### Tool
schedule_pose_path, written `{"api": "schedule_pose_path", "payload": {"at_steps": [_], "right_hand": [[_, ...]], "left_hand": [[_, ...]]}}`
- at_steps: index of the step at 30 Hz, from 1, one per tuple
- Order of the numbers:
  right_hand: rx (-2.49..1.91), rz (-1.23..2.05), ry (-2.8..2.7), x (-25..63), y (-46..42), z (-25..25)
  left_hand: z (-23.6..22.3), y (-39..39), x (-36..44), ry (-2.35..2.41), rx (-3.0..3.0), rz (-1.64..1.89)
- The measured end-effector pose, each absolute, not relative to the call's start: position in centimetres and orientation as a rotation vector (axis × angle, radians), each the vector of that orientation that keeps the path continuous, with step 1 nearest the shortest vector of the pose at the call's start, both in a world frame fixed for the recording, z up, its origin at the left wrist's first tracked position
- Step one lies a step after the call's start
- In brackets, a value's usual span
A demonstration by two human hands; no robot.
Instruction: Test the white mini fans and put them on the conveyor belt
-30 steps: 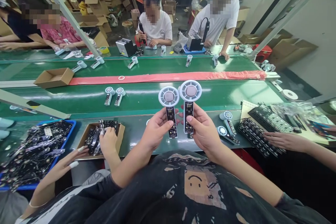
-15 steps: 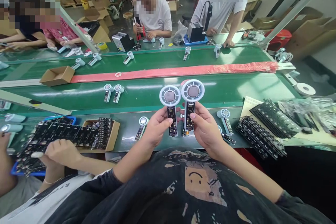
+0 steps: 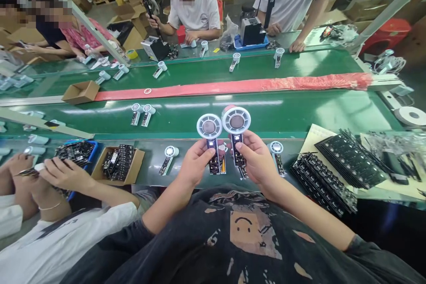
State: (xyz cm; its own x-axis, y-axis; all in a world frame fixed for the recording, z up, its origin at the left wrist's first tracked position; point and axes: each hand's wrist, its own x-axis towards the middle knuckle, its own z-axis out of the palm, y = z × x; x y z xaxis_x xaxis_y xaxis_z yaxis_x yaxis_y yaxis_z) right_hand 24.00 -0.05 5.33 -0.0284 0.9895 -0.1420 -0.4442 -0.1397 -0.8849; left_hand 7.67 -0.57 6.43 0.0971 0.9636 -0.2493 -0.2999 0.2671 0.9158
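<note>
My left hand is closed round the handle of a handheld fan, thumb on its exposed black circuit board. Beside it, my right hand grips a second handheld fan the same way. Both fans stand upright, round white grilles facing me, heads almost touching. A bright white spot shows on each board near the head. Behind and below the hands, more small parts on the bench are partly hidden. One fan lies left of my hands, another to their right.
Stacked circuit boards lie at right on cardboard. At left are a carton of boards and a blue tray, near a co-worker's hands. Beyond runs a green conveyor carrying fans, with a red strip along its middle.
Both fans have shifted slightly left and lower in view, still held. White spots now show on their boards. Across the belt, a co-worker's hand has lifted a black tool to the left.
</note>
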Motion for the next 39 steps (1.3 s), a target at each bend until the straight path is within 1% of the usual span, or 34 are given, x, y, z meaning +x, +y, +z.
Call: {"api": "schedule_pose_path", "payload": {"at_steps": [4, 10, 14, 21, 30, 39], "right_hand": [[-0.909, 1.527, -0.8, 24.4, 0.3, 5.0], [-0.825, 1.698, -0.736, 24.1, 0.3, 5.2], [-0.809, 1.738, -0.731, 23.9, 0.2, 5.3], [-0.816, 1.678, -0.78, 23.4, 0.1, 5.5], [-0.878, 1.554, -0.871, 21.6, -0.2, 4.0], [-0.859, 1.489, -0.827, 18.7, -0.3, 4.2]], "left_hand": [[6.5, -1.2, 8.2, 1.067, 0.761, 1.163], [7.0, -2.1, 8.3, 1.073, 0.721, 1.187], [6.9, -2.3, 8.0, 1.093, 0.713, 1.219], [6.7, -2.4, 7.6, 1.096, 0.747, 1.219], [5.1, -1.8, 5.7, 1.122, 0.78, 1.198], [4.6, -0.7, 2.8, 0.892, 0.812, 1.247]]}}
